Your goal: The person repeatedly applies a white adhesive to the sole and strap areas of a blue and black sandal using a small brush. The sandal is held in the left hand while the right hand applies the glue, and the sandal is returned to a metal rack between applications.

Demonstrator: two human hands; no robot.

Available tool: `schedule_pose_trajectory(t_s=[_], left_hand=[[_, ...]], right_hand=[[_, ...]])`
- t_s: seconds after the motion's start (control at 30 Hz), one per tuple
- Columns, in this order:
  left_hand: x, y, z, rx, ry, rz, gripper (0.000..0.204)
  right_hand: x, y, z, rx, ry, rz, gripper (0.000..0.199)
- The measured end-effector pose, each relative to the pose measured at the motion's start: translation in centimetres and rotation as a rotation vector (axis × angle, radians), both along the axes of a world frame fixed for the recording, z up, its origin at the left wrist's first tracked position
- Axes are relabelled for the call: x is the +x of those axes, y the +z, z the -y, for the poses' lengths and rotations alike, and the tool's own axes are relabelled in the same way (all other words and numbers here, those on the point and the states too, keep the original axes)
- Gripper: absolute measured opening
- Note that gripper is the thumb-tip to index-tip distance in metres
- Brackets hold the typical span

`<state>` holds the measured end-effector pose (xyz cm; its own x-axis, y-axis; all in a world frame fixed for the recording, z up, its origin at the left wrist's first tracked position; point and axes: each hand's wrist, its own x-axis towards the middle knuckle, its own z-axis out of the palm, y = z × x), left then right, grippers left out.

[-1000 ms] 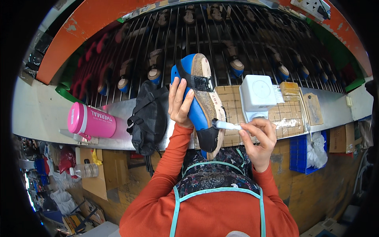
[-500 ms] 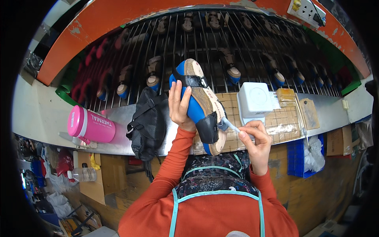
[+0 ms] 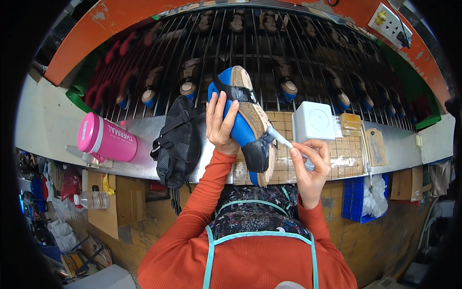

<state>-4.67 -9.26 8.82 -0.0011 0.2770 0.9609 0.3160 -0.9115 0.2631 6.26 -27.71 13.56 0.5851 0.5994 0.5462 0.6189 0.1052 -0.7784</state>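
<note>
My left hand (image 3: 223,123) is wrapped round the blue side of a shoe last (image 3: 242,129), fingers spread along it. The last is tilted, with its pale underside turned to the right. Cork-coloured material (image 3: 252,114) runs along its edge, and two black straps cross it; the lower black strap (image 3: 255,155) looks glossy. My right hand (image 3: 313,166) pinches a small brush (image 3: 281,138) with a pale handle between thumb and fingers. Its grey-smeared tip touches the underside's edge, at the upper end of the lower strap.
A rack of metal bars (image 3: 243,53) behind the bench carries several similar shoes. On the bench stand a pink jug (image 3: 113,139), a black bag (image 3: 179,147), a white container (image 3: 314,121) and a yellowish block (image 3: 350,124). A blue bin (image 3: 353,197) hangs below at right.
The brush tip has moved up along the strap's edge, away from me. My left hand keeps its hold on the shoe last. The whole view has shifted slightly.
</note>
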Motion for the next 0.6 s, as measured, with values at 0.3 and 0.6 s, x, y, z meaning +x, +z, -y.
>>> schedule_pose_trajectory(t_s=[0.3,0.6], left_hand=[[-0.2,0.5,-0.8,-0.03,0.021,0.0,0.036],[0.2,1.2,-1.1,-0.105,0.02,-0.007,0.043]], right_hand=[[0.2,-0.5,-0.4,0.03,0.076,-0.014,0.017],[0.0,-0.6,0.0,0.035,0.104,-0.031,0.017]])
